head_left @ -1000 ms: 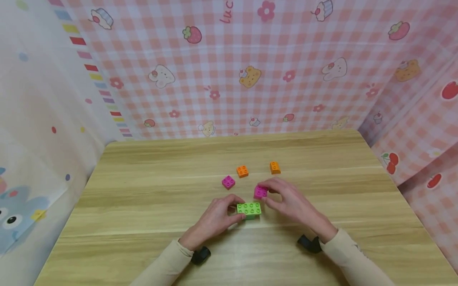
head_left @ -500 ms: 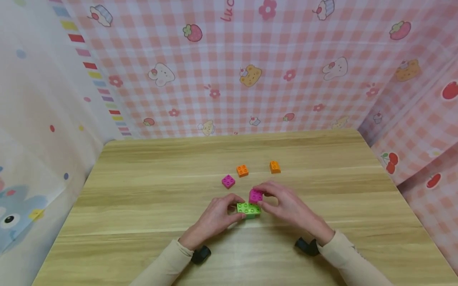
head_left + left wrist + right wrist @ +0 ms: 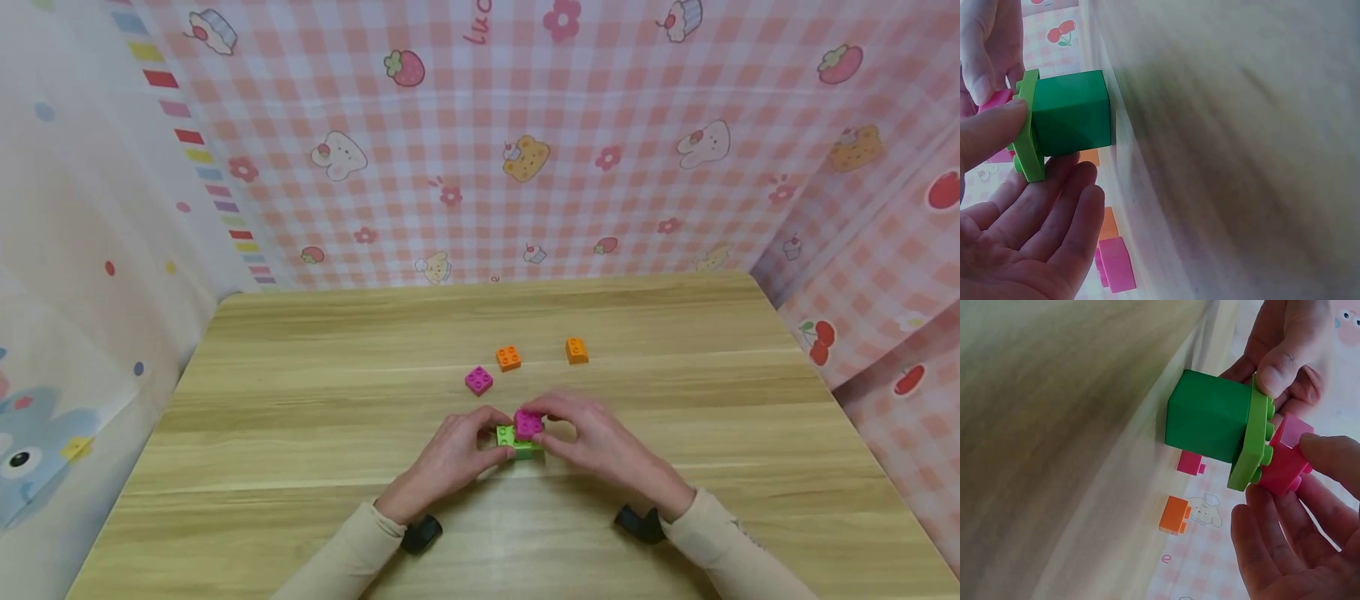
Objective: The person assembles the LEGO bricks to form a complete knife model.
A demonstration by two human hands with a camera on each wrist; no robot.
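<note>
In the head view my left hand [image 3: 450, 457] pinches a lime-green toy building brick [image 3: 506, 436], thin and studded, by its left end. The left wrist view shows this plate on top of a taller dark green block [image 3: 1074, 112], which stands on the table. Between the thumb and fingers of my right hand [image 3: 596, 433] is a pink building brick [image 3: 528, 424]. It sits over the right part of the lime plate, hiding several studs. Seen from the right wrist, the pink brick [image 3: 1285, 456] leans at a slight tilt against the studs.
Beyond the hands lie a second pink brick [image 3: 478, 381], a square orange brick [image 3: 508, 358] and an orange brick with a sloped end [image 3: 577, 351]. The wooden table [image 3: 315, 375] ends at a checked curtain [image 3: 465, 217] behind.
My right hand has carried the pink brick left and toward me, from beside the lime plate to over its right part. The left hand has stayed in place.
</note>
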